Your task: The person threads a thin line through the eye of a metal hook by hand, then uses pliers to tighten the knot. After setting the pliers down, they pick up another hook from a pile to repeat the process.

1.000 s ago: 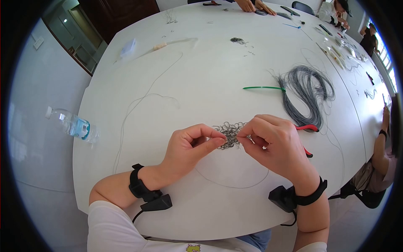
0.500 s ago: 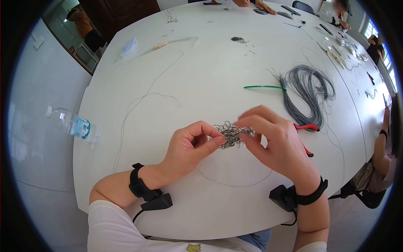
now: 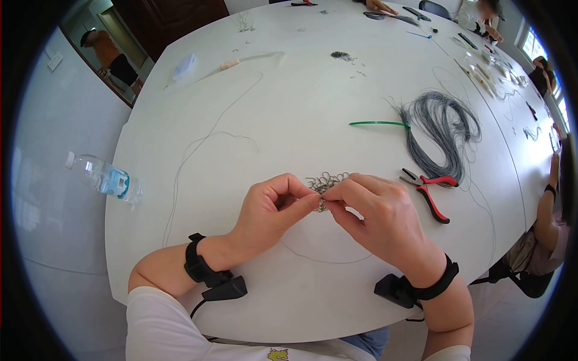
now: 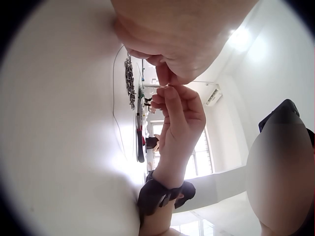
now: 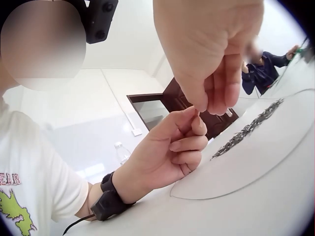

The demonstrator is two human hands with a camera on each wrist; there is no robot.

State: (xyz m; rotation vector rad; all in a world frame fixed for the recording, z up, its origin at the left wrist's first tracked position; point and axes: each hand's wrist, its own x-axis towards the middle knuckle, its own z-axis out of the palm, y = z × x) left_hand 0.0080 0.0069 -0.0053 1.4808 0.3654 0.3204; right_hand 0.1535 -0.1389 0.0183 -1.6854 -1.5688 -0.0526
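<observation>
My left hand (image 3: 265, 204) pinches thumb and forefinger together, apparently on a thin grey wire (image 3: 319, 260) that loops over the white table beneath both hands. Against its fingertips are those of my right hand (image 3: 376, 207), thumb and forefinger also pinched; I cannot tell what tiny piece they hold. Just beyond the fingertips lies a heap of small bent metal hooks (image 3: 328, 180), partly covered by the right hand in the head view. The left wrist view shows the fingertips meeting above the table, with the hook heap (image 4: 129, 81) lying past them.
Red-handled pliers (image 3: 430, 195) lie right of my right hand. Beyond them is a grey wire bundle (image 3: 442, 144) with a green tie (image 3: 379, 123). A water bottle (image 3: 108, 179) lies at left. Farther off are a wooden-handled tool (image 3: 230, 64) and a second hook pile (image 3: 341, 56).
Half a second ago my right fingers were spread over the heap; now they pinch together at the left fingertips. The right hand has shifted left, uncovering the pliers. The left hand has barely moved.
</observation>
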